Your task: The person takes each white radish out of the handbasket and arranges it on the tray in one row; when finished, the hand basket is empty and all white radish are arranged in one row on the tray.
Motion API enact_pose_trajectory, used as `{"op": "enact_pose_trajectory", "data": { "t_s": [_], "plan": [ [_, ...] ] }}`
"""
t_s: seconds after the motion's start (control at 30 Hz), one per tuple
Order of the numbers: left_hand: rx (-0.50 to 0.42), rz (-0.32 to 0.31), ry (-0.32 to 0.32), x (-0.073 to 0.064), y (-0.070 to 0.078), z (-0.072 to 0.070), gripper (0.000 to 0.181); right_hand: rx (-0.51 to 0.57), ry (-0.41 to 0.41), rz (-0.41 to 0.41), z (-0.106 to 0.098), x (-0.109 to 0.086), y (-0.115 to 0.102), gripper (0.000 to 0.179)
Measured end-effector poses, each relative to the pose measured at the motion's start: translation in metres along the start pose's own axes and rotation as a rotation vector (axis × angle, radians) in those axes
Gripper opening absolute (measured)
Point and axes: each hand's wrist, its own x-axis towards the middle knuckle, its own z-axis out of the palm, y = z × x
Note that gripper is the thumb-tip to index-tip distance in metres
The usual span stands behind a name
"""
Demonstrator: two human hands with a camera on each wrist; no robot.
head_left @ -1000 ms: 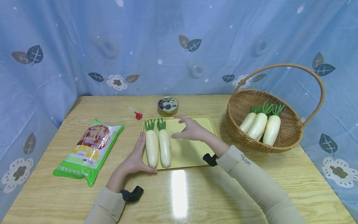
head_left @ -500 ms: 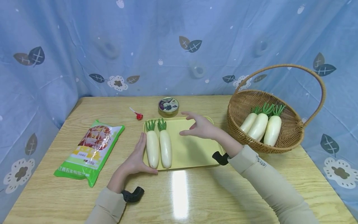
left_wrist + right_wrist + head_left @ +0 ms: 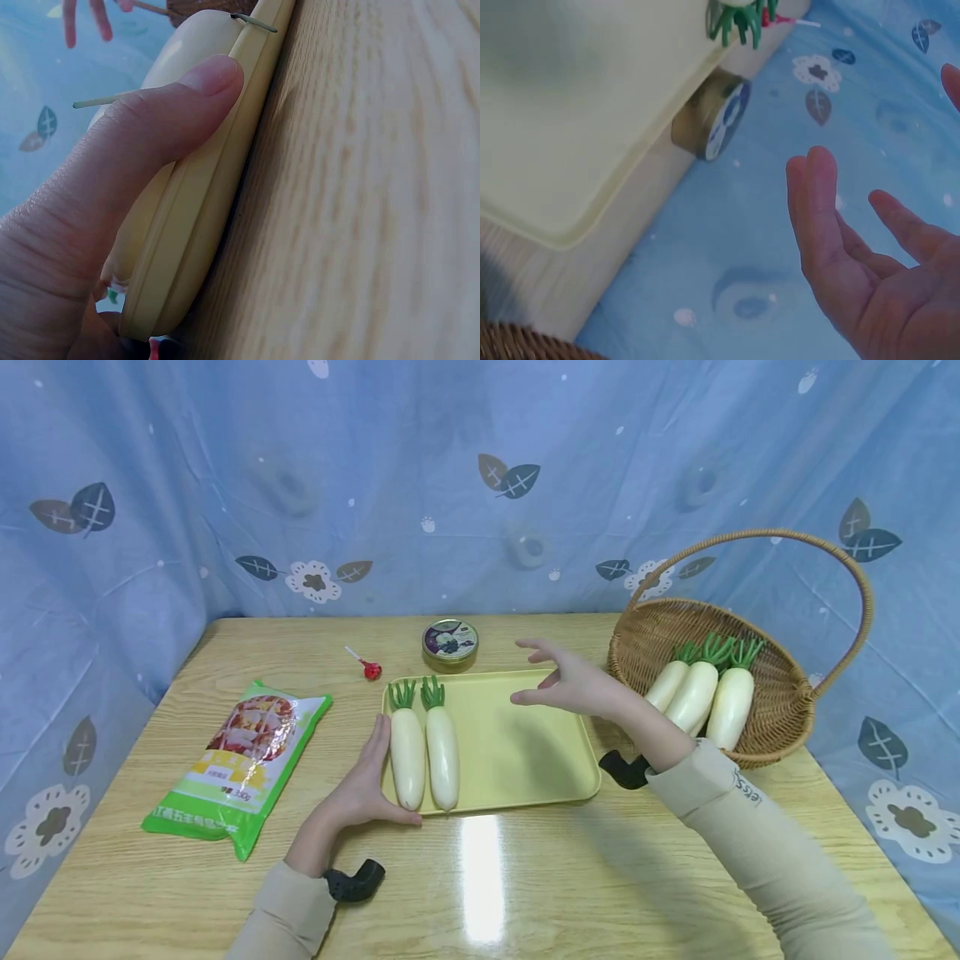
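Note:
My left hand lies along the front left corner of a pale yellow tray. Its fingers run straight along the left edge; in the left wrist view the thumb rests against the rim. Two white radishes with green tops lie side by side in the tray: the outer radish is beside my left fingers, the inner radish to its right. Over the tray's back right corner hovers my right hand, fingers spread and holding nothing. In the right wrist view its palm shows bare.
A wicker basket with a tall handle stands at right, holding several radishes. Behind the tray is a round tin, with a red lollipop to its left. A green and white food packet lies at left. Blue curtain surrounds the table.
My right hand has moved right and back, away from the radishes in the tray towards the basket. The left hand and the radishes have stayed in place.

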Motion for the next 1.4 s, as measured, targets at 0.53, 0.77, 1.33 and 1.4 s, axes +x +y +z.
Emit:
{"op": "enact_pose_trajectory", "data": {
  "t_s": [0.53,0.77,1.33,1.4],
  "plan": [
    [0.007,0.004,0.004,0.000,-0.002,0.001,0.149,-0.037,0.053,0.036,-0.033,-0.024,0.015,0.082],
    [-0.001,0.005,0.006,-0.001,-0.002,0.001,0.149,-0.050,0.072,0.052,-0.055,-0.039,0.022,0.082],
    [0.008,0.006,0.005,0.000,-0.004,0.002,0.149,-0.045,0.107,0.140,-0.086,-0.068,0.049,0.082],
    [0.007,0.008,0.004,0.001,-0.004,0.002,0.149,-0.045,0.117,0.150,-0.089,-0.071,0.052,0.082]
  ]
}}
